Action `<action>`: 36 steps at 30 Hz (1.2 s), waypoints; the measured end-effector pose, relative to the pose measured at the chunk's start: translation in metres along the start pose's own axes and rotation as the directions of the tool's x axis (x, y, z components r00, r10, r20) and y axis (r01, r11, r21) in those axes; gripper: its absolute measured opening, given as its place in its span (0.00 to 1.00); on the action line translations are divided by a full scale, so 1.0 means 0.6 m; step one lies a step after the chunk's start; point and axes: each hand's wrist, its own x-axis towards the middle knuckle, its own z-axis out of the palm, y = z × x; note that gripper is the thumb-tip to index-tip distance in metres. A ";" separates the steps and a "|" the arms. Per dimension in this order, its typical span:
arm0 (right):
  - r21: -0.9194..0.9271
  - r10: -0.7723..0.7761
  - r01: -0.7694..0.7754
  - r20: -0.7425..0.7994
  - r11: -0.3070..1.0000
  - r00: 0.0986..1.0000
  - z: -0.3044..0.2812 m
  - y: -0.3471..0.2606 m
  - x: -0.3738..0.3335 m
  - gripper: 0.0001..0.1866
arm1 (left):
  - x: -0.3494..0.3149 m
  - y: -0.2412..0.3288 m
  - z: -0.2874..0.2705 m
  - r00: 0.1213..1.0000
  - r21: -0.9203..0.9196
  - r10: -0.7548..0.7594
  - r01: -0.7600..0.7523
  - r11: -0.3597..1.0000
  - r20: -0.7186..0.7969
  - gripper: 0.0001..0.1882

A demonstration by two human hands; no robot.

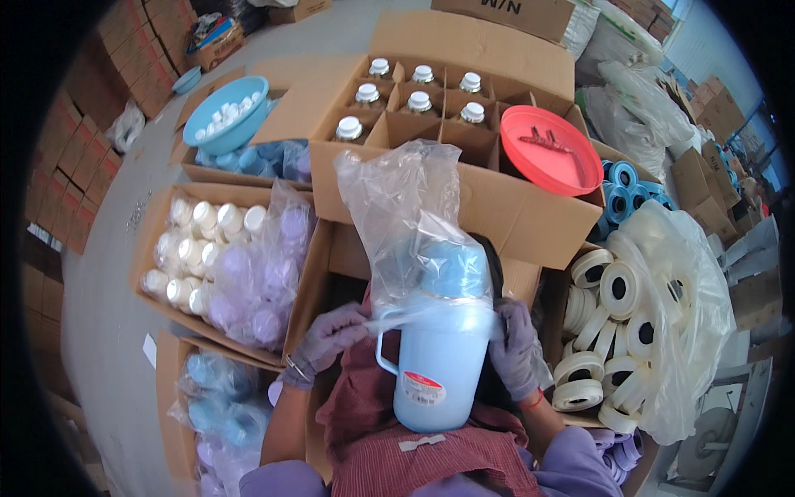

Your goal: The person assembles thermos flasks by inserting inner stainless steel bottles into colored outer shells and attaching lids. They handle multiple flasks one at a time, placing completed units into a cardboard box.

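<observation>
A light blue vacuum flask with a side handle and a red-and-white label rests upright against my lap. Over its top hangs a clear plastic bag, whose stretched rim crosses the flask just below the lid. Gloved in pale purple, my left hand pinches that rim beside the handle. On the opposite side my right hand, gloved too, is closed at the bag's rim against the flask's upper body. Some of its fingertips are blurred or hidden.
Ahead stands a divided carton with several white-capped bottles and a red bowl on its corner. A blue basin of small white pieces sits left. Boxes of white and purple cups and cream rings flank me.
</observation>
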 end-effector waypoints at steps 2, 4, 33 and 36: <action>-0.059 -0.106 0.112 0.092 0.992 0.990 -0.016 -0.012 -0.054 0.09 | -0.043 -0.001 0.005 0.948 -0.017 -0.248 0.256 0.966 0.202 0.10; -0.047 -0.303 0.334 0.316 0.941 0.899 -0.027 0.005 -0.133 0.10 | -0.089 0.013 -0.001 0.850 0.161 -0.360 0.322 0.933 0.385 0.12; 0.429 -0.579 0.399 0.693 0.810 0.429 0.318 -0.185 -0.016 0.22 | -0.526 -0.206 -0.001 -0.100 -0.127 -0.138 -0.103 0.987 -0.985 0.20; 0.405 -0.549 0.391 0.734 0.826 0.399 0.299 -0.163 -0.030 0.22 | -0.486 -0.241 -0.032 0.073 -0.023 -0.033 0.134 0.991 -0.997 0.25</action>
